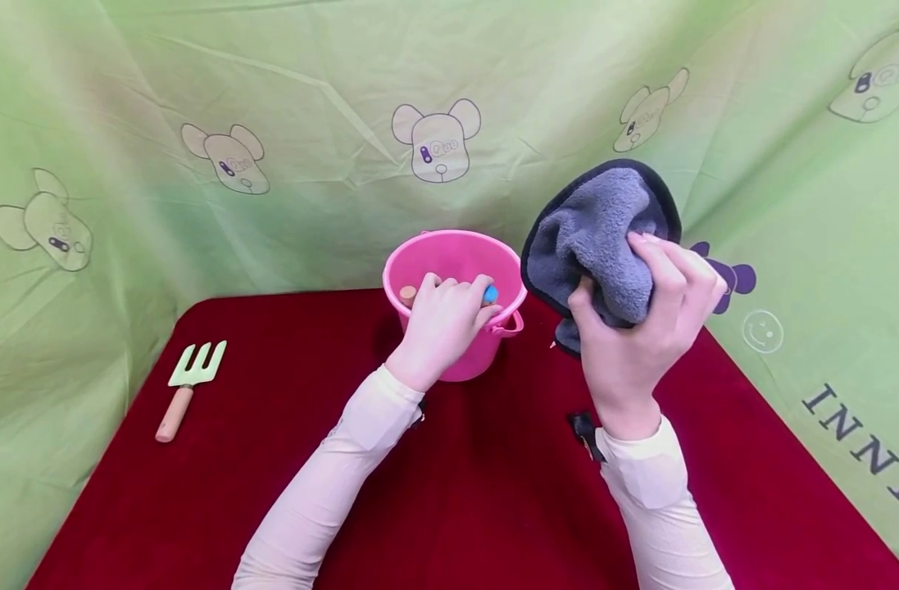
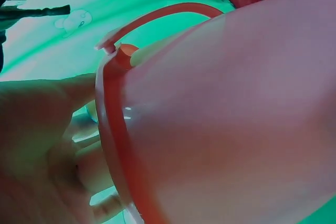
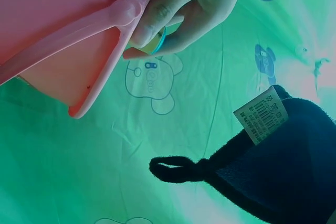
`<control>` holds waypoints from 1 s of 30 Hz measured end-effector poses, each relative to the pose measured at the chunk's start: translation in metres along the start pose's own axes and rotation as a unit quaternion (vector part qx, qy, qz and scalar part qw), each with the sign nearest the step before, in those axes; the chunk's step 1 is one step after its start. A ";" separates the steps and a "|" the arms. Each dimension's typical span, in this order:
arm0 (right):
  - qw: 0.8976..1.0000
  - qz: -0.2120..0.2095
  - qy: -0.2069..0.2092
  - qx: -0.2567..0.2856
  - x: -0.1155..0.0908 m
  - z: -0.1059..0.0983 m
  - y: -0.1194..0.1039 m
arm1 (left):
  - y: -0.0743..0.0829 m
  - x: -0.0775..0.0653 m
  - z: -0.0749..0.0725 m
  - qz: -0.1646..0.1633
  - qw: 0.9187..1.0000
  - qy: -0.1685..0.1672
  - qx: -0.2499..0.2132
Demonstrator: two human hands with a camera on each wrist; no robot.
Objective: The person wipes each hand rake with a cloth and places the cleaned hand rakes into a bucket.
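Observation:
In the head view my left hand reaches over the near rim of a pink bucket. Its thumb and forefinger close around a blue-ended piece, most of it hidden by the fingers. A tan wooden end shows at the other side of that hand, inside the bucket. The left wrist view has the palm beside the bucket rim. My right hand grips a bunched grey towel with black edging, held up right of the bucket. The right wrist view shows its hanging loop and white label.
A small hand fork with pale green tines and a wooden handle lies at the left of the dark red tabletop. Green cloth printed with bear heads encloses the back and sides.

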State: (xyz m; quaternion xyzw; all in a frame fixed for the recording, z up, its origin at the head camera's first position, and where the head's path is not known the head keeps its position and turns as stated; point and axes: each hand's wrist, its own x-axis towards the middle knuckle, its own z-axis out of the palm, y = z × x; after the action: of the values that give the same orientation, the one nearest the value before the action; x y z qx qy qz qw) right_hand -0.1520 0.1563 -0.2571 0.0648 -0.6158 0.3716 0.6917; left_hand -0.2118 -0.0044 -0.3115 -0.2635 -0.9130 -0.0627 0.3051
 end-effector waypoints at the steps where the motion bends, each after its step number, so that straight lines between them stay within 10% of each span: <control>1: 1.000 -0.001 0.000 0.000 0.000 0.000 0.000 | 0.000 0.000 -0.001 -0.001 1.000 -0.004 -0.003; 21: 1.000 -0.009 -0.003 0.006 -0.003 0.003 0.001 | 0.000 -0.002 -0.006 -0.017 0.999 0.001 0.027; 30: 0.999 -0.023 -0.013 0.042 -0.007 0.003 0.000 | -0.014 -0.025 -0.019 -0.113 0.993 0.019 0.015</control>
State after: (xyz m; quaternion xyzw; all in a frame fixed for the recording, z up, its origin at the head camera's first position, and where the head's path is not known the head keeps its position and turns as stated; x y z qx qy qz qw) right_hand -0.1546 0.1517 -0.2626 0.1123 -0.6071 0.3803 0.6886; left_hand -0.1924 -0.0324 -0.3107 -0.1525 -0.9318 -0.0880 0.3174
